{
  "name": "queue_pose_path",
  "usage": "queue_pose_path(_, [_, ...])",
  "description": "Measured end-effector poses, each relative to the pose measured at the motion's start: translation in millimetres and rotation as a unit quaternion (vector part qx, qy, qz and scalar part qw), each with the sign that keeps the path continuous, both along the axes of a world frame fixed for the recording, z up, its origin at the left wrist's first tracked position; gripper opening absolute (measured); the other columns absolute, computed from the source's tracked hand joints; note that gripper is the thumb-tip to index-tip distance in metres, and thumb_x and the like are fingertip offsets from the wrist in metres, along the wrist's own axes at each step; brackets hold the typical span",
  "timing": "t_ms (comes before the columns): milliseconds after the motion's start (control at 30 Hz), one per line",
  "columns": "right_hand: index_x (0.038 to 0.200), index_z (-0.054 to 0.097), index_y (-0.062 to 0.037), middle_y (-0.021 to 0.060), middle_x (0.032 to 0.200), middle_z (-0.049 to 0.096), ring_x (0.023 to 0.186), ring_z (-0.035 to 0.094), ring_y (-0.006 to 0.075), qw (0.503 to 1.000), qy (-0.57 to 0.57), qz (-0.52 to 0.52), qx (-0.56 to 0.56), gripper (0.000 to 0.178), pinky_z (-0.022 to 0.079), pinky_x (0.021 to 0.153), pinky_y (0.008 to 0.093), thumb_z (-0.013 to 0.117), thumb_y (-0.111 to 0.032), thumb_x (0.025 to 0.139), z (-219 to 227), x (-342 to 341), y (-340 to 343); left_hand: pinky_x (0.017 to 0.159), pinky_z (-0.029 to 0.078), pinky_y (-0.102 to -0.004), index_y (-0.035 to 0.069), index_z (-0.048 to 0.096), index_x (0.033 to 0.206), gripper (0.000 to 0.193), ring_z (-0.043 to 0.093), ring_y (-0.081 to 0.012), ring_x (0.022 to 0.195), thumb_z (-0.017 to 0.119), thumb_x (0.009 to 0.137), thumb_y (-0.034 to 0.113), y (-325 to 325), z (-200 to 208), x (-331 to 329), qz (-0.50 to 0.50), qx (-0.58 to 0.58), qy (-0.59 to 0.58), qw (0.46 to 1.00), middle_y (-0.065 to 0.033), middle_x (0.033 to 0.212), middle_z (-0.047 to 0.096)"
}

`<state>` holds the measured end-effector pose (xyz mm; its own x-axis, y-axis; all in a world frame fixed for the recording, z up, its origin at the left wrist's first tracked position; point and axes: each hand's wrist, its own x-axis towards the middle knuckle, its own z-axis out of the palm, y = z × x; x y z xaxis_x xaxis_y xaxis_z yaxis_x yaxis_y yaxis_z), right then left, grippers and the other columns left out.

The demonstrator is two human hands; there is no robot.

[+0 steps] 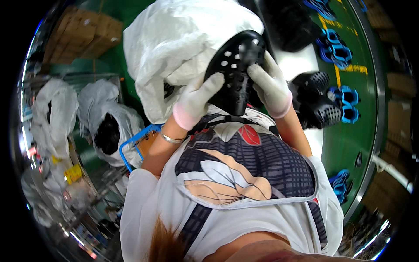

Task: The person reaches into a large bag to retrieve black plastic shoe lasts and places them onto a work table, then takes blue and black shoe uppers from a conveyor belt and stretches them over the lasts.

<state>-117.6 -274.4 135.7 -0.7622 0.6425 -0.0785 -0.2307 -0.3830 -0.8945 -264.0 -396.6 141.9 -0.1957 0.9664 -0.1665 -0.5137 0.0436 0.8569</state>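
Note:
A black clog (237, 65) with rows of round holes is held up in front of my chest. My left hand (197, 98), in a white glove with a pink cuff, grips its left side, the thumb along the edge and the fingers hidden behind. On the other side my right hand (271, 85), gloved the same way, has its thumb pressed on the clog's upper and its fingers round the far side. A big white sack (174, 39) bulges just beyond the clog, with something dark showing through a gap at its lower side.
Black clogs (315, 100) rest on a white surface (301, 61) to my right. Past them, blue-and-black shoes (335, 48) stand on green. Cardboard boxes (83, 32) are at far left. Nearer left are a grey bag (102, 98) with black contents and a blue-framed seat (146, 142).

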Motion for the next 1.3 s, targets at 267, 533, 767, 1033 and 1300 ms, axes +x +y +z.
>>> queue_pose_path(267, [0.131,0.046,0.0052,0.0084,0.116,0.058,0.104,0.055,0.0133,0.991,-0.003,-0.117,-0.063,0.05,0.045,0.092,0.028,0.063,-0.017,0.089,-10,63,-3,0.091,0.049,-0.0301,-0.007,0.048,0.131,0.043,0.06,-0.0178,0.107,0.049,0.1,0.022,25,-11,30,-0.118,-0.061,0.013,0.991,-0.0126,0.121,0.06])
queue_pose_path(533, [0.135,0.042,0.0047,0.0098,0.125,0.055,0.113,0.052,0.0154,0.976,-0.013,-0.208,-0.062,0.05,0.042,0.1,0.0309,0.059,-0.014,0.092,-29,153,-22,0.088,0.046,-0.0261,-0.006,0.051,0.127,0.039,0.056,-0.0118,0.099,0.053,0.099,0.021,67,-21,73,-0.337,-0.045,0.169,0.925,-0.0078,0.114,0.061])
queue_pose_path(767, [0.135,0.042,0.0034,0.0097,0.121,0.059,0.109,0.056,0.0155,0.935,-0.107,-0.338,0.01,0.049,0.044,0.098,0.0299,0.06,-0.008,0.091,-30,178,-15,0.098,0.042,-0.0294,-0.007,0.045,0.132,0.042,0.053,-0.0146,0.11,0.052,0.099,0.019,107,-36,114,-0.276,0.011,0.191,0.942,-0.0115,0.123,0.056])
queue_pose_path(1033, [0.128,0.053,0.0003,0.0105,0.113,0.064,0.099,0.061,0.014,0.759,-0.291,-0.551,0.19,0.042,0.049,0.088,0.0271,0.062,-0.013,0.089,-57,246,2,0.097,0.047,-0.0449,-0.001,0.043,0.133,0.039,0.056,-0.0232,0.112,0.048,0.098,0.017,191,-70,150,-0.248,-0.077,-0.074,0.963,-0.0125,0.123,0.056])
queue_pose_path(1300, [0.12,0.059,-0.0034,0.0116,0.104,0.067,0.092,0.065,0.0205,0.709,-0.446,-0.52,0.168,0.034,0.05,0.083,0.0305,0.061,-0.017,0.089,-94,298,-29,0.087,0.046,-0.036,0.003,0.049,0.133,0.044,0.057,-0.0199,0.1,0.054,0.093,0.023,246,-133,197,-0.235,-0.138,0.141,0.952,-0.0101,0.113,0.06])
